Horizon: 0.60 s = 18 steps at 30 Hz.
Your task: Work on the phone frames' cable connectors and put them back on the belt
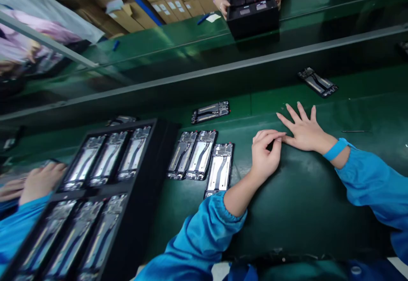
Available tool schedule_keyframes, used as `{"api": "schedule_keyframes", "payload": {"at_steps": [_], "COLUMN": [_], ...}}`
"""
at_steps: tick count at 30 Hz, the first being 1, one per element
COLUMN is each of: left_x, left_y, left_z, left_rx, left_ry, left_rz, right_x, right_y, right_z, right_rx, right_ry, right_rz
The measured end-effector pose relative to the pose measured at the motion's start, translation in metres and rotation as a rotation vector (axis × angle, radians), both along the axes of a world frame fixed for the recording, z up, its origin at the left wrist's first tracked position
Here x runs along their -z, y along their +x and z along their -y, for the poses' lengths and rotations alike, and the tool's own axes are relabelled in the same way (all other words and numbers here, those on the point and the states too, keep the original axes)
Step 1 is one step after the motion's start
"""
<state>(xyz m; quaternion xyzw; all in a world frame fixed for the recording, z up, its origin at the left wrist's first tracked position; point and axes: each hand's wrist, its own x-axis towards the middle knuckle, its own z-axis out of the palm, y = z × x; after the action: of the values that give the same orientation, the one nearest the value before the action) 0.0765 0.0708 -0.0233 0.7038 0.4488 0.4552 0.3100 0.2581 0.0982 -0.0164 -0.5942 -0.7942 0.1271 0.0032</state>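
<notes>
Got left hand (266, 151) touching spread right hand (303, 133), left grip unclear, with phone chassis (219, 168) leftward, closer to left, long axis near-far.

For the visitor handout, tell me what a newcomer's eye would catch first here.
Likely the black tray at lower left, its six visible opened phones gleaming in two rows. Then, right of centre, the left hand touching the thumb of the spread right hand, which wears a blue wristband.
</notes>
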Motion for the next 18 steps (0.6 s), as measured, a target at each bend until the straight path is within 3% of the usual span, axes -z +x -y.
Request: {"api": "schedule_keyframes", "payload": {"at_steps": [5, 8, 11, 14, 18], "left_x": [0.004, 0.0, -0.01, -0.018, -0.015], "left_y": [0.0, -0.003, -0.004, 0.002, 0.014], "left_z": [-0.004, -0.003, 0.011, 0.033, 0.054], "left_rx": [0.006, 0.044, 0.228, 0.471, 0.566], "left_ry": [-0.047, -0.132, -0.147, -0.02, 0.007], "left_rz": [0.082, 0.159, 0.108, -0.041, -0.255], "right_x": [-0.001, -0.01, -0.03, -0.053, -0.067], "right_y": [-0.002, 0.004, 0.01, 0.01, 0.0], "right_z": [0.041, 0.056, 0.063, 0.069, 0.081], "right_rx": [-0.053, -0.066, -0.038, -0.095, -0.195], "right_ry": [-0.015, -0.119, -0.229, -0.244, -0.319], "right_rz": [-0.055, -0.178, -0.522, -0.917, -1.044]}}
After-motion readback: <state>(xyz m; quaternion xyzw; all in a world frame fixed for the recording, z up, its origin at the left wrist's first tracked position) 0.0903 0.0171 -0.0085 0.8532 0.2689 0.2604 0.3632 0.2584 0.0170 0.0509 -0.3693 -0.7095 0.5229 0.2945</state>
